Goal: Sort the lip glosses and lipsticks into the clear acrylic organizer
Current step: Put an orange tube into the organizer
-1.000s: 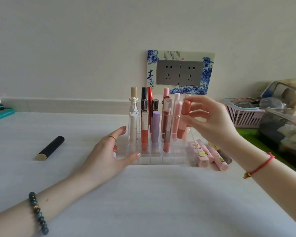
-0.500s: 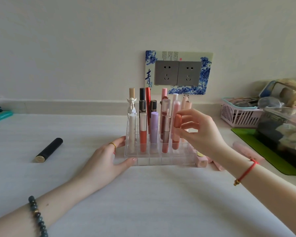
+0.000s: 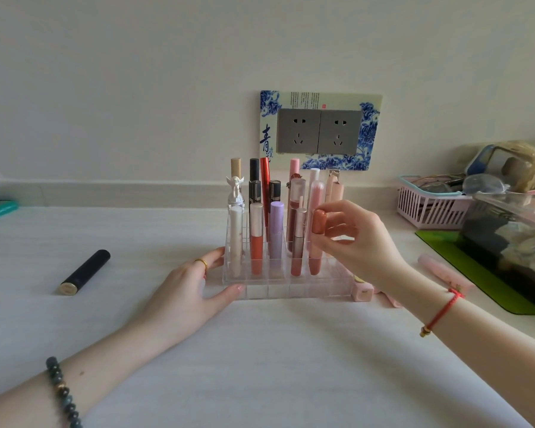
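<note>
White tabletop [image 3: 260, 359] against a plain wall, double socket [image 3: 318, 131] behind. Organizer [image 3: 288, 290] sits centre, front row of cells bare. Right hand [image 3: 355, 242] pinches the brown-capped gloss [image 3: 317, 242] at its cap, thumb and fingertips closed on it; tube base now seated in a second-row cell on the right. One second ago the same tube was held higher and tilted above the rack; half a second ago it was partway down. Judgement: insertion essentially done, release is next. Left hand [image 3: 195, 285] lies flat and open, fingers against the organizer's left wall, thumb along its front edge, steadying it, gripping nothing. Count in rack: about fourteen tubes upright, back ones overlap so not exact. Loose: one black lipstick [image 3: 85, 271] lying well left; pink tubes [image 3: 363, 291] just right of the organizer, at least three, partly hidden by the right wrist. Judgement: at least four items left to sort.
</note>
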`<state>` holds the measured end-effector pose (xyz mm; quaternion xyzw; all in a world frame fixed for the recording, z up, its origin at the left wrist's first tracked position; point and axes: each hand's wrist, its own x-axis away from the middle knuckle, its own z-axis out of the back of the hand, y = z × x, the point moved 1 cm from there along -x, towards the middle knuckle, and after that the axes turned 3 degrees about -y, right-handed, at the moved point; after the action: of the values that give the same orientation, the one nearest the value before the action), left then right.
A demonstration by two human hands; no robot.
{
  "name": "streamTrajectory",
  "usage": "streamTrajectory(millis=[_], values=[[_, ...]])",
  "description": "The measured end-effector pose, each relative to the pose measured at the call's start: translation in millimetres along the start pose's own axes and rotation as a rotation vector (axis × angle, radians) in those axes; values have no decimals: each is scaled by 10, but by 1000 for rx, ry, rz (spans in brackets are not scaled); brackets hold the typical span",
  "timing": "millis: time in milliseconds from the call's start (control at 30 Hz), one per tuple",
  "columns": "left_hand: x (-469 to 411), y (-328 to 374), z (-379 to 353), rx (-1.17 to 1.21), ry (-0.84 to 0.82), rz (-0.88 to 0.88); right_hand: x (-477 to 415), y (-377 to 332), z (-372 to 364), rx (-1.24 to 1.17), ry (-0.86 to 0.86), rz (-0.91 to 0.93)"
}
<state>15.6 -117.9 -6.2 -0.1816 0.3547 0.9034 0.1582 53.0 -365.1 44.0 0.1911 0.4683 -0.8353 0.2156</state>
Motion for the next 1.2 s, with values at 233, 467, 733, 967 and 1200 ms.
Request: streamTrajectory(millis=[233,467,733,967,1200], values=[[6,20,7,32,16,-25,-5,0,11,-9,-3,3],[2,14,3,4,13,-15,-5,-12,23,-4,-14,-2],[5,37,0,67,18,-43,1,-40,40,1,-12,-3],[7,53,16,57,10,-44,-16,-65,75,-21,-8,-4],[6,39,11,63,7,-43,-53,-101,165,-34,27,13]])
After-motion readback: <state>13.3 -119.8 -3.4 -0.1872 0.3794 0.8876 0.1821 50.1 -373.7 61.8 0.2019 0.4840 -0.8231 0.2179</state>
